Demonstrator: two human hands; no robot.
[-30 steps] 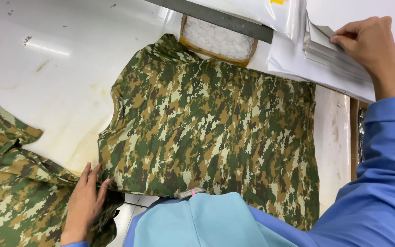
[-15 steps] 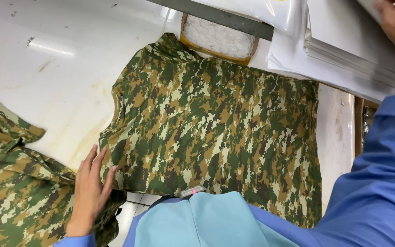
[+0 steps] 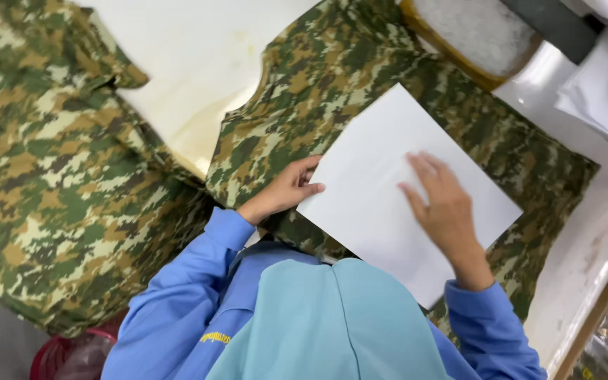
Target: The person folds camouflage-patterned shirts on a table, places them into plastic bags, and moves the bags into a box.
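A camouflage shirt [image 3: 332, 84] lies flat on the white table [image 3: 198, 56]. On top of it rests a white rectangular sheet [image 3: 381, 176]. My left hand [image 3: 286, 188] holds the sheet's left edge, thumb on top. My right hand [image 3: 445, 207] lies flat on the sheet's right half, fingers spread. Both arms wear blue sleeves, and a light blue head covering fills the lower middle.
A heap of more camouflage garments [image 3: 58, 176] covers the left side. A brown-rimmed white pad [image 3: 480, 42] sits at the top right, beside a stack of white sheets in clear film [image 3: 603, 91]. A red bin [image 3: 65, 355] shows at the bottom left.
My right hand came down from the stack at the upper right with a white sheet and laid it on the shirt. My left hand moved from the shirt's hem to the sheet's edge. The view shifted.
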